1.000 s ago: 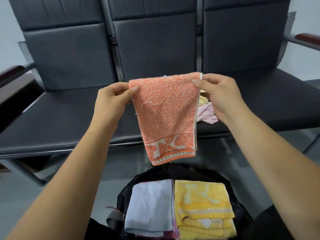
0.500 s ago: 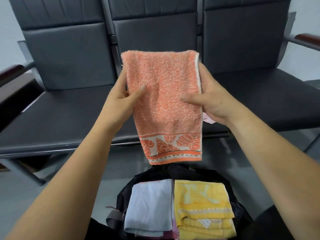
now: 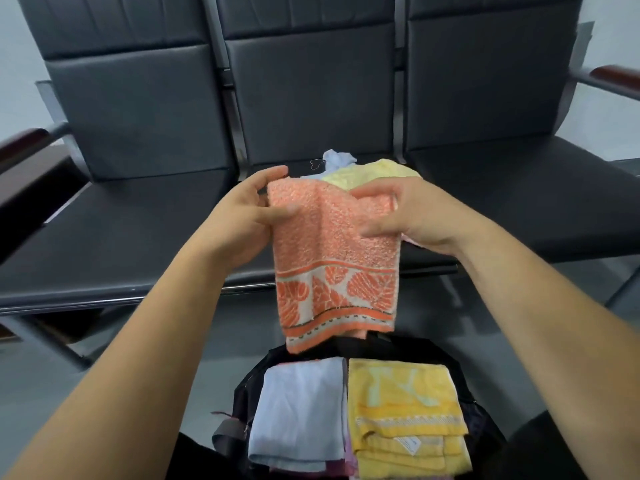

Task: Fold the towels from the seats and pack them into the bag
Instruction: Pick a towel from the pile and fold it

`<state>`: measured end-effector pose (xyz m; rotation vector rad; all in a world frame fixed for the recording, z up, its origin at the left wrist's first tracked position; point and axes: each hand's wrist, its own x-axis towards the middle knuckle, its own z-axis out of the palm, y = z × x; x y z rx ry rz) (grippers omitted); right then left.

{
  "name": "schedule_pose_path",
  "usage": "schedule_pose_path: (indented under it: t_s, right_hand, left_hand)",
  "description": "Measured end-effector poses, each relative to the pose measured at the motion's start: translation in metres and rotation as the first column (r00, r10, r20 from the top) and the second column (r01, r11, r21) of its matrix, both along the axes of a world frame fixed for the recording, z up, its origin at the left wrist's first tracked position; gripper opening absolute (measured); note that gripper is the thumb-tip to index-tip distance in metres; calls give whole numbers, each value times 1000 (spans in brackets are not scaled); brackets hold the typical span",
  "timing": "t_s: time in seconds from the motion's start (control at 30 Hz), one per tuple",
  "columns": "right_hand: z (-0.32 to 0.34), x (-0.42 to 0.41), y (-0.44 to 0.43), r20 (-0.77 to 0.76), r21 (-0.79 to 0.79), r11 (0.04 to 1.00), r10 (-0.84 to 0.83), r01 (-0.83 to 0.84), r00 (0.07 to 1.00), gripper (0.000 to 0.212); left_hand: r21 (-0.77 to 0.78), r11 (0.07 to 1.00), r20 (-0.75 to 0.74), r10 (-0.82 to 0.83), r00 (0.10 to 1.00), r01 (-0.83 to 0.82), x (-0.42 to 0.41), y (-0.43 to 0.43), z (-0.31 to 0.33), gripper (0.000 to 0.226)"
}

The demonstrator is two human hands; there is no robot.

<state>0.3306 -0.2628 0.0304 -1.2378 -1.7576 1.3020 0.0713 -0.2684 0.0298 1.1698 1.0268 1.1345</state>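
Holding the orange towel [image 3: 334,247] above the bag [image 3: 247,393], I pinch its left edge with my left hand [image 3: 242,216] and its right edge with my right hand [image 3: 415,213]. A blue towel [image 3: 298,414] and a yellow towel [image 3: 401,407] lie folded in the bag. Loose towels [image 3: 377,169] sit on the seat [image 3: 138,220] beyond the bag

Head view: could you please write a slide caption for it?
Left hand and right hand hold an orange towel above the bag of folded towels.

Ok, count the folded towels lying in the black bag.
2 on top: a folded pale blue towel on the left and a folded yellow terry towel on the right of the black bag. Pink edges beneath suggest more hidden.
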Motion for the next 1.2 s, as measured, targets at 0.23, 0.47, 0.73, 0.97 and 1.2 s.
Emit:
schedule_pose_path:
  t_s: [0.23, 0.47, 0.73, 0.97, 1.2]
  right_hand:
    - [-12, -7, 6, 44, 158, 973, -175, 166, 984, 20]
    - [-11, -6, 5, -261, -199, 922, -377, 333, 889, 40]
    - [-6, 9, 6, -407, -453, 890, -254, 48, 877, 41]
    - [-17, 1, 7, -144, -111, 967, -243, 228, 959, 38]
    - [-10, 5, 2, -269, -133, 925, -379, 356, 885, 29]
  left_hand:
    - [231, 971, -562, 189, 805, -67, 2, 0, -8, 23]
    - [-126, 974, -130, 171, 977, -187, 16, -2, -10, 14]
    - [-210, 977, -215, -13, 977, -34, 17, -3, -15, 53]
    - [50, 998, -457, 66, 887, -49, 11, 5, -20, 19]
    - [9, 983, -302, 179, 936, -184, 16, 6, -24, 18]
